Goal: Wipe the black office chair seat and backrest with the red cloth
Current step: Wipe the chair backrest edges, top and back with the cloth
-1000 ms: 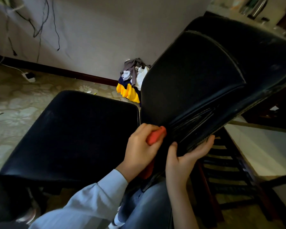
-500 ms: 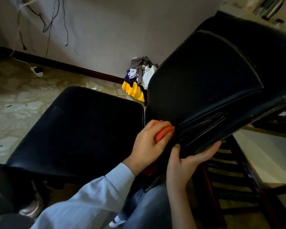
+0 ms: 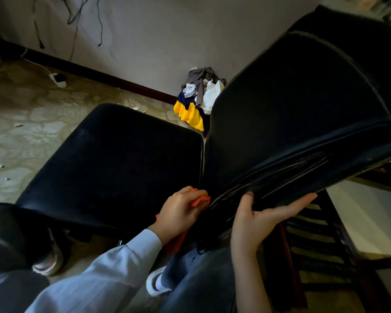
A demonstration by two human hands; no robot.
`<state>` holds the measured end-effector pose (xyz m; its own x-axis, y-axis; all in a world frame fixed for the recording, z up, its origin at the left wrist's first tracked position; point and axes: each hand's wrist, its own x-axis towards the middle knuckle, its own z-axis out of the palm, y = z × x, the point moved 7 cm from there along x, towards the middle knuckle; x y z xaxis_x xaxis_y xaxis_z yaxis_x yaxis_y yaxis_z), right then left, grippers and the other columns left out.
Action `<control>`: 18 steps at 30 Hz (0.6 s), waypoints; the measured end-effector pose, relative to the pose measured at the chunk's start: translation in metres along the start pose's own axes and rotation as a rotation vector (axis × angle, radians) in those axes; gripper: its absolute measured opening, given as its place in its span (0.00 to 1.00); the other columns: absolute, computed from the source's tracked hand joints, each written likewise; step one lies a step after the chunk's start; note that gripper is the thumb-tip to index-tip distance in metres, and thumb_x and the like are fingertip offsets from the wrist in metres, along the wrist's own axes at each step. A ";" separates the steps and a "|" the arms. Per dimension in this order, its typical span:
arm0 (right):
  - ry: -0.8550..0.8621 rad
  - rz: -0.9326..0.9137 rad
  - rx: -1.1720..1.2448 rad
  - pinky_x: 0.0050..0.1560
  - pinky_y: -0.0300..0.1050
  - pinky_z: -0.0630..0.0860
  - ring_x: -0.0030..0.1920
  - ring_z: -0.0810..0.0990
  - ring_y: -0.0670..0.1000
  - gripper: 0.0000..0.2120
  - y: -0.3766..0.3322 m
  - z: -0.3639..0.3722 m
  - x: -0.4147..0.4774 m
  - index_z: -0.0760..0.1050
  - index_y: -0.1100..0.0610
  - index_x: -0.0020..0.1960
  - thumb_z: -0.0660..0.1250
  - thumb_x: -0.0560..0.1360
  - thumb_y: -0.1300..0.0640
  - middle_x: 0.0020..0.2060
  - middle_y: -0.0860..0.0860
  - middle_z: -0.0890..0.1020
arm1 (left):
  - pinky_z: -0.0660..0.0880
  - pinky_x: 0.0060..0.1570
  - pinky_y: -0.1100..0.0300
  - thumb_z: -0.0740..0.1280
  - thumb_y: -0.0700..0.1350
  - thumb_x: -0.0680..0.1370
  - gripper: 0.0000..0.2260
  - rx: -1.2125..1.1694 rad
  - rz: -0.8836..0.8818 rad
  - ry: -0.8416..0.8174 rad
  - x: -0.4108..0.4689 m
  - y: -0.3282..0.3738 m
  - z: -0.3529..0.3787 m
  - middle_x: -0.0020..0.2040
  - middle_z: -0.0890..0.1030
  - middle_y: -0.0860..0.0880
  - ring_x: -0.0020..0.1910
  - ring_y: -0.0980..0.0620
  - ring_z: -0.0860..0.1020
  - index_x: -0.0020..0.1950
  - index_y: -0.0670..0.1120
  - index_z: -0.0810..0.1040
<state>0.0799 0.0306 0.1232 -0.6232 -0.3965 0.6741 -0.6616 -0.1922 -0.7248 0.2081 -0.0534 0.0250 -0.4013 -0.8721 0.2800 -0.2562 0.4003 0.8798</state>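
Far left, spotted a white plug (image 3: 58,79) down on the patterned floor (image 3: 20,123). Next along, the black seat (image 3: 122,159). Clutched the red cloth (image 3: 199,201) tight in the left hand (image 3: 178,213), jammed right at the crease between seat and backrest (image 3: 291,123). Behind, saw a heap of clothes (image 3: 196,102) against the wall (image 3: 167,41). Gripped the backrest's lower edge with the right hand (image 3: 257,215), thumb in front, fingers stretched underneath.

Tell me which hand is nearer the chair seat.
Left. The left hand holds the red cloth at the rear of the chair seat; the right hand grips the backrest edge.
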 end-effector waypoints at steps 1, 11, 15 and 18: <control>-0.005 0.014 -0.005 0.74 0.53 0.54 0.75 0.47 0.48 0.47 0.001 0.000 -0.001 0.35 0.55 0.73 0.65 0.70 0.74 0.72 0.48 0.45 | 0.76 0.47 0.53 0.62 0.57 0.74 0.13 -0.014 -0.032 0.014 -0.003 -0.006 0.001 0.45 0.77 0.54 0.44 0.54 0.78 0.53 0.54 0.80; -0.127 -0.003 -0.037 0.73 0.51 0.59 0.75 0.53 0.58 0.40 0.010 -0.001 -0.010 0.41 0.53 0.75 0.61 0.71 0.59 0.74 0.63 0.50 | 0.71 0.52 0.68 0.66 0.48 0.75 0.08 -0.293 0.131 0.257 0.024 0.065 -0.012 0.47 0.77 0.55 0.49 0.61 0.76 0.53 0.51 0.79; -0.111 0.029 -0.046 0.72 0.52 0.61 0.75 0.54 0.56 0.41 0.012 -0.003 -0.010 0.41 0.48 0.74 0.63 0.71 0.63 0.74 0.63 0.51 | 0.70 0.52 0.69 0.66 0.45 0.74 0.09 -0.307 0.108 0.204 0.029 0.061 -0.007 0.47 0.76 0.57 0.48 0.64 0.76 0.54 0.51 0.79; -0.094 0.004 -0.048 0.71 0.57 0.63 0.75 0.54 0.57 0.41 0.011 -0.005 -0.011 0.40 0.47 0.74 0.62 0.71 0.61 0.75 0.63 0.51 | 0.69 0.52 0.71 0.65 0.43 0.75 0.10 -0.261 0.113 0.122 0.028 0.051 -0.006 0.46 0.76 0.58 0.47 0.65 0.76 0.55 0.46 0.80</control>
<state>0.0775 0.0370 0.1085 -0.5854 -0.4803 0.6531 -0.6796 -0.1485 -0.7184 0.1892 -0.0588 0.0799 -0.3017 -0.8598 0.4120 0.0252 0.4248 0.9049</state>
